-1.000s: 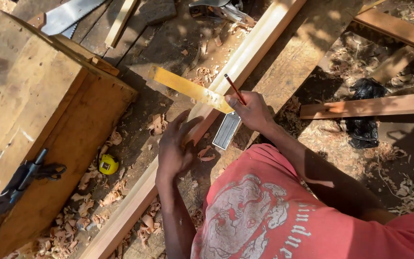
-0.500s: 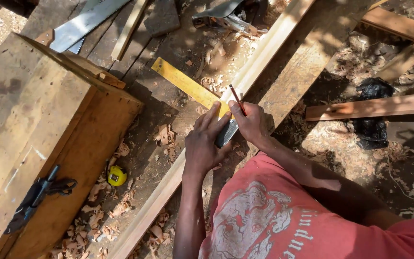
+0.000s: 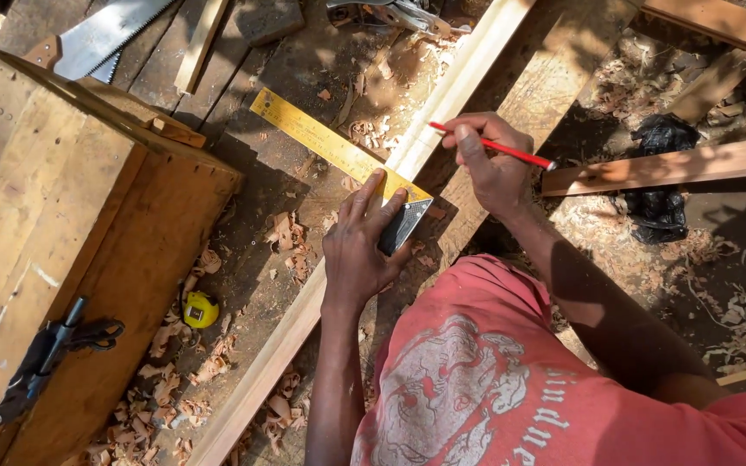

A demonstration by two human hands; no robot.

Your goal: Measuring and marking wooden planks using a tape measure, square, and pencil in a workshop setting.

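A long pale wooden strip (image 3: 468,73) lies diagonally across the workbench. A try square with a yellow blade (image 3: 321,138) and a dark metal stock (image 3: 403,226) rests across it. My left hand (image 3: 360,246) presses down on the square's stock and the strip, fingers spread over them. My right hand (image 3: 494,164) holds a red pencil (image 3: 494,147) just above the strip, right of the square's blade, its point aimed left at the wood.
A large wooden box (image 3: 62,224) stands at the left with a dark tool (image 3: 45,358) on it. A handsaw (image 3: 101,34) lies at top left, a hand plane (image 3: 390,13) at top. A yellow tape measure (image 3: 199,309) sits among wood shavings. Loose boards (image 3: 666,164) lie at right.
My left hand has come onto the square and pinned it across the strip. My right hand has lifted off the square and turned the pencil from upright to nearly level, point toward the strip.
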